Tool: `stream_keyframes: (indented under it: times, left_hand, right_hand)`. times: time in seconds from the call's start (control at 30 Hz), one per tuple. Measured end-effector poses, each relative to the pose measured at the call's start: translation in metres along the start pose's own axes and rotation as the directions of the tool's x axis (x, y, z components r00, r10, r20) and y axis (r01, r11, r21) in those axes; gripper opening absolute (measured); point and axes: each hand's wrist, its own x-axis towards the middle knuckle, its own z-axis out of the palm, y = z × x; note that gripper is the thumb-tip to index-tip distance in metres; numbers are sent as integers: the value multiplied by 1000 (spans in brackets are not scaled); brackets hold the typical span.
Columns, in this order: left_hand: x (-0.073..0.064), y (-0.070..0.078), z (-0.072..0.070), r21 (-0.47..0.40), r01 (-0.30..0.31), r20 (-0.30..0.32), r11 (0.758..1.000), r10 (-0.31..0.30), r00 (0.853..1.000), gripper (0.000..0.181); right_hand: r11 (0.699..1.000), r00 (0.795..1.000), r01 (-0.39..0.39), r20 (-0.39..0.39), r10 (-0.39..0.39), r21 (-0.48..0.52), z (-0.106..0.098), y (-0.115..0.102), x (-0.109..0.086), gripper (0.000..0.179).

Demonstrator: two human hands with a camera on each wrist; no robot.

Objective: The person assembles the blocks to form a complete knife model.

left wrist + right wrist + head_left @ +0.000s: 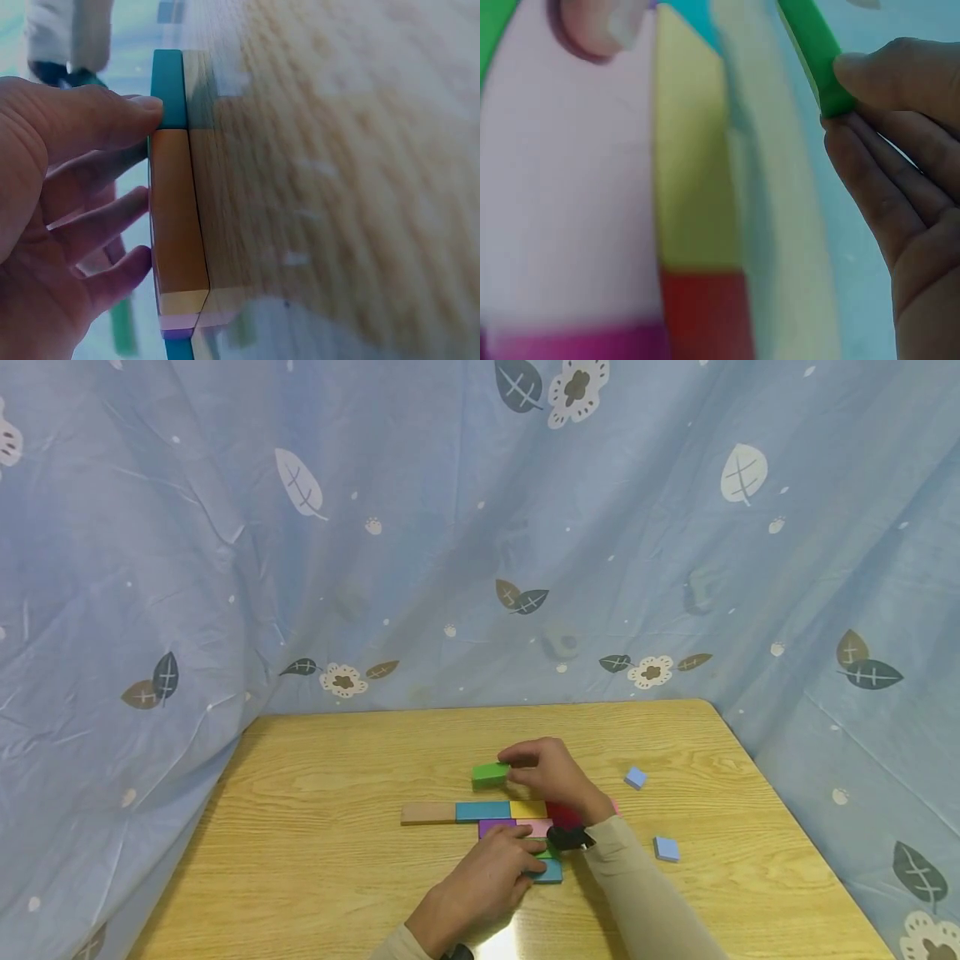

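In the head view my right hand (pixel 553 774) pinches one end of a green block (pixel 490 775) above the table, behind a flat layout of coloured blocks. The right wrist view shows the green block (pixel 815 56) between thumb and fingertips. My left hand (pixel 483 875) rests its fingertips on the near-left part of the layout, touching the blocks there. The back row runs from a natural wood block (pixel 428 813) through a blue block (pixel 482 812) and a yellow block (pixel 528 809) to red, partly behind my right wrist. Purple, pink, green and blue blocks lie nearer, partly covered.
Two small light-blue square blocks (pixel 666 849) lie apart on the right of the wooden table (pixel 315 860). A patterned blue cloth (pixel 420 527) hangs behind the table and along its sides.
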Motion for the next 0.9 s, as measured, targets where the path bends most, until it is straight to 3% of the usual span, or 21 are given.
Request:
stream_keyframes:
  times: [0.17,0.33,0.57,0.73,0.9]
  left_hand:
    - [0,2,0,-9,29,21,1000,-29,999,30]
    - [0,4,-1,-12,49,25,999,-48,999,31]
    - [-1,3,0,-28,56,22,998,-56,998,33]
    - [0,1,2,-23,54,22,998,-53,998,34]
    - [1,1,3,-9,42,18,999,-42,999,34]
  right_hand:
    - [999,992,9,-125,-4,35,-20,-2,-36,26]
    - [999,968,-11,-251,22,46,-39,-3,-86,27]
    - [998,942,-52,-334,39,-31,-53,1,-151,29]
    - [989,926,-138,-363,107,-58,-52,-2,-178,30]
    - [982,924,-185,-348,159,-43,-43,-1,-185,31]
